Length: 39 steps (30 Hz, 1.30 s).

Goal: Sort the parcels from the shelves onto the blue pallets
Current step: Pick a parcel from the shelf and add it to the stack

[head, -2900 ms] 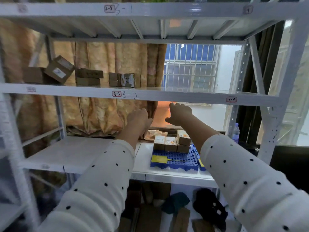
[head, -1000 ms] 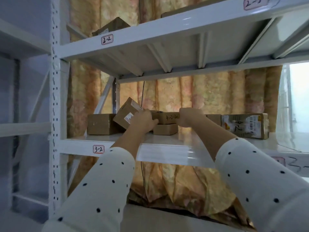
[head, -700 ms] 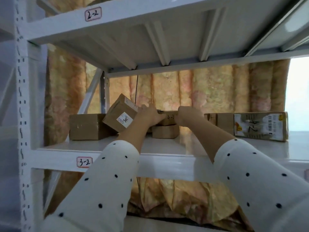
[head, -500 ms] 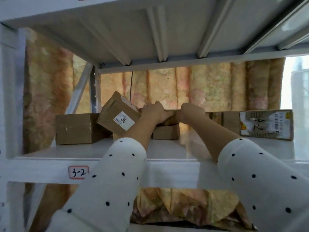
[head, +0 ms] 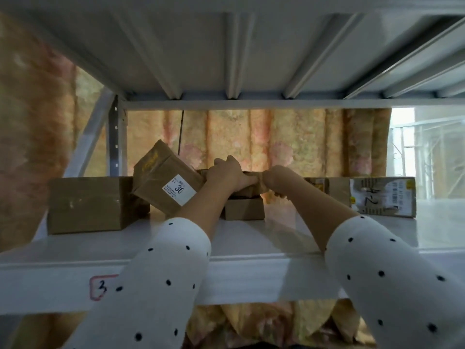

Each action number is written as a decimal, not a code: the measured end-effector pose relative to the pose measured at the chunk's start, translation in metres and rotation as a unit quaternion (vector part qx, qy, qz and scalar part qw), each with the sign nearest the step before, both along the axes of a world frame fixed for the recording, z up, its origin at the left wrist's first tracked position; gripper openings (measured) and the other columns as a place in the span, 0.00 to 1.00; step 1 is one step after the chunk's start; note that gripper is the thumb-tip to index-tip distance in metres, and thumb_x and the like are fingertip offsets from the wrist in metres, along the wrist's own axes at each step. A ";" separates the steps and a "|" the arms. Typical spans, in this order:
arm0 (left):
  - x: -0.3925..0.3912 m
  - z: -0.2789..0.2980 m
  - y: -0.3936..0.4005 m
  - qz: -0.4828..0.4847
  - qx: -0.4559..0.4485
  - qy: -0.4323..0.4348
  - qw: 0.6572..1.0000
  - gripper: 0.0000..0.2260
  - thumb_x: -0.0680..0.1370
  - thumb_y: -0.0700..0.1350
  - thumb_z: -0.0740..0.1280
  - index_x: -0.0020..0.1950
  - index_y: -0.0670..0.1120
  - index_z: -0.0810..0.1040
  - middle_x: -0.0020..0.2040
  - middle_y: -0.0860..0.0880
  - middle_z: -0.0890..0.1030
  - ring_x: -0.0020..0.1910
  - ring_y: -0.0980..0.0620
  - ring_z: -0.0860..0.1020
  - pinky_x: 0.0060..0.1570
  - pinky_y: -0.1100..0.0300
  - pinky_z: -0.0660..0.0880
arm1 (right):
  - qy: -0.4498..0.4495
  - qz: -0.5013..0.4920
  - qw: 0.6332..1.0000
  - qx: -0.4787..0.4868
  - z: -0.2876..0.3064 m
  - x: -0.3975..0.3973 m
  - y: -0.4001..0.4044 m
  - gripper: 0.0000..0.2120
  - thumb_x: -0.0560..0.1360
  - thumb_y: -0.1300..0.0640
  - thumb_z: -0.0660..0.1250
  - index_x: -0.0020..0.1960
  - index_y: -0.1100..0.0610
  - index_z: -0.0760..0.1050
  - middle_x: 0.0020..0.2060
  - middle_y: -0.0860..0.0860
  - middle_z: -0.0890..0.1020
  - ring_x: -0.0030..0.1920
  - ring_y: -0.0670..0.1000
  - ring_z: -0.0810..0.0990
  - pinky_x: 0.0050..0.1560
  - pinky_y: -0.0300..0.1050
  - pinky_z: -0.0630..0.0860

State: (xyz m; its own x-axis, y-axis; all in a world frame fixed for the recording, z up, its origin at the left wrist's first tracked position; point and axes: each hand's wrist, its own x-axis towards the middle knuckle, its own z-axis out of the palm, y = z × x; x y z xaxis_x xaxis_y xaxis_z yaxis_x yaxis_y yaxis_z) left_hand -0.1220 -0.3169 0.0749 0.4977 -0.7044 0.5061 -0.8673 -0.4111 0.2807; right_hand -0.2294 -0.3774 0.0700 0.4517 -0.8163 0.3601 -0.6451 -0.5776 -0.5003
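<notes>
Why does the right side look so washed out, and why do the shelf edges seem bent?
Head view: daylight from the window overexposes that corner and throws glare on the white shelf; the wide-angle lens bows the shelf edges; the curtain at far left is smeared by blur, while the tilted box beside the left hand stays sharp enough to read "30".

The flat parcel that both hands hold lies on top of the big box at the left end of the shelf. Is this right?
Not quite. In the head view, the flat parcel held by the left hand and the right hand lies on top of a small box at the shelf's middle. The big box stands apart, further left.
</notes>
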 end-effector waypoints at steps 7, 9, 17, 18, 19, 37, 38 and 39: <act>-0.036 0.003 0.036 -0.028 -0.086 -0.005 0.996 0.42 0.70 0.66 0.68 0.72 0.42 0.58 0.68 0.39 0.65 0.64 0.39 0.70 0.55 0.50 0.72 | -0.194 0.036 0.967 0.164 0.006 -0.021 0.023 0.25 0.81 0.46 0.48 0.66 0.64 0.69 0.51 0.63 0.80 0.40 0.56 0.78 0.35 0.44 0.76; -0.052 0.000 0.048 -0.044 -0.098 0.005 0.994 0.41 0.69 0.63 0.70 0.72 0.42 0.58 0.68 0.40 0.64 0.64 0.40 0.69 0.56 0.50 0.72 | -0.237 0.069 0.949 0.196 0.002 -0.033 0.033 0.24 0.81 0.44 0.50 0.60 0.62 0.72 0.47 0.60 0.80 0.41 0.55 0.78 0.40 0.46 0.77; -0.110 -0.019 0.094 -0.073 -0.108 0.154 0.980 0.44 0.70 0.61 0.70 0.74 0.40 0.52 0.69 0.41 0.64 0.66 0.43 0.65 0.53 0.56 0.68 | -0.323 0.184 0.901 0.224 -0.024 -0.097 0.070 0.20 0.74 0.54 0.69 0.61 0.61 0.68 0.44 0.54 0.79 0.43 0.53 0.80 0.47 0.50 0.81; -0.116 -0.022 0.099 -0.079 -0.115 0.166 0.976 0.46 0.70 0.61 0.71 0.75 0.40 0.51 0.68 0.42 0.66 0.66 0.43 0.67 0.53 0.56 0.69 | -0.321 0.194 0.900 0.223 -0.027 -0.103 0.075 0.21 0.74 0.54 0.69 0.62 0.62 0.68 0.45 0.54 0.79 0.44 0.53 0.80 0.48 0.50 0.81; -0.121 -0.025 0.105 -0.088 -0.123 0.180 0.972 0.47 0.69 0.60 0.72 0.75 0.40 0.49 0.67 0.43 0.68 0.65 0.44 0.69 0.54 0.56 0.70 | -0.324 0.204 0.897 0.220 -0.030 -0.109 0.080 0.23 0.74 0.54 0.70 0.63 0.62 0.68 0.46 0.54 0.79 0.44 0.53 0.81 0.48 0.49 0.81; -0.193 -0.076 0.230 -0.086 -0.159 0.146 0.973 0.49 0.66 0.61 0.75 0.75 0.42 0.51 0.71 0.44 0.63 0.67 0.42 0.68 0.54 0.51 0.72 | -0.314 0.111 0.932 0.144 -0.071 -0.206 0.195 0.15 0.82 0.56 0.53 0.63 0.63 0.68 0.50 0.59 0.76 0.47 0.56 0.76 0.38 0.45 0.74; -0.194 -0.081 0.238 -0.081 -0.148 0.145 0.975 0.51 0.66 0.62 0.75 0.76 0.42 0.50 0.72 0.43 0.62 0.68 0.42 0.67 0.56 0.49 0.72 | -0.302 0.098 0.938 0.138 -0.076 -0.209 0.203 0.15 0.82 0.57 0.54 0.64 0.64 0.68 0.49 0.59 0.76 0.46 0.56 0.76 0.38 0.44 0.73; -0.195 -0.086 0.245 -0.078 -0.138 0.146 0.977 0.51 0.66 0.62 0.75 0.76 0.42 0.50 0.72 0.42 0.62 0.68 0.42 0.67 0.56 0.48 0.72 | -0.290 0.086 0.943 0.140 -0.081 -0.211 0.211 0.14 0.81 0.58 0.55 0.63 0.65 0.67 0.49 0.60 0.75 0.46 0.56 0.75 0.37 0.44 0.72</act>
